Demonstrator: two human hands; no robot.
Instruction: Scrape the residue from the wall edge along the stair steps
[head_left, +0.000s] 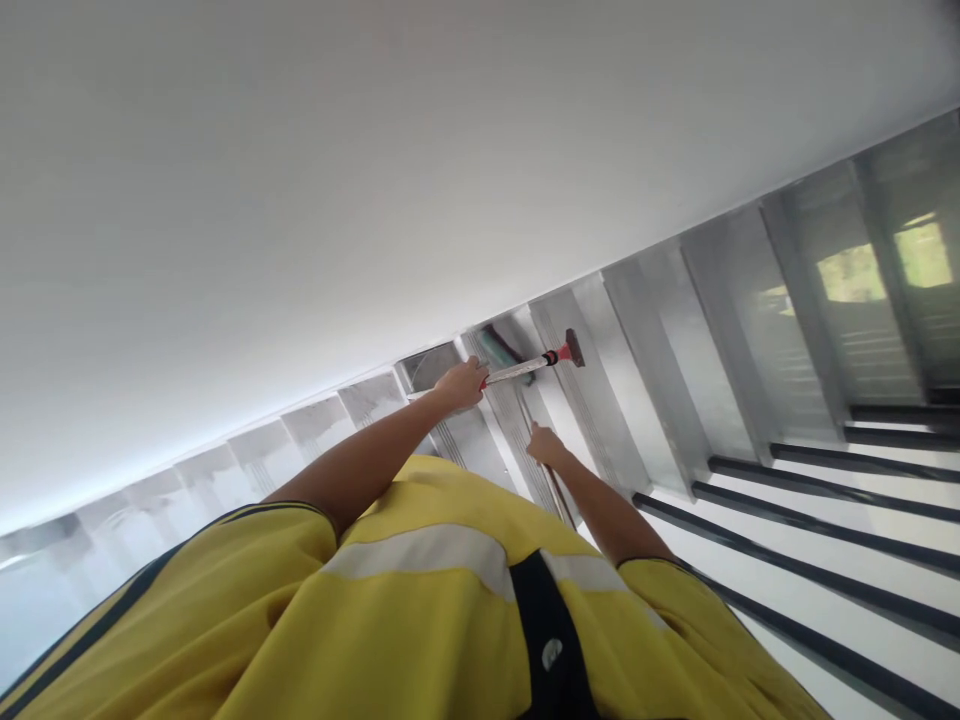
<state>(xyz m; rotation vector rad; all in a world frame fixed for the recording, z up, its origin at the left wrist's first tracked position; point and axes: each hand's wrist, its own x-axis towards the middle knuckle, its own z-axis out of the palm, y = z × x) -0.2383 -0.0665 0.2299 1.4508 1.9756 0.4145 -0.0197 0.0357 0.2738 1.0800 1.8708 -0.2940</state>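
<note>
My left hand [461,384] is closed around the handle of a scraper [529,368]. This tool has a pale handle with red and black parts and a dark, flat head pointing to the right. My right hand [546,445] grips a thin pole [556,490] that slants across the steps. Just beyond my hands, partly behind the scraper, lies a long green and dark head [501,345]; it seems to join this pole, and its exact kind is unclear. Both hands are in front of my yellow shirt [420,620].
Grey, shiny stair steps [652,320] with grooved edges run across the view. A plain white wall [337,180] borders them along the top. Black railing bars [795,545] stand at the right. Light patches reflect on the steps at far right.
</note>
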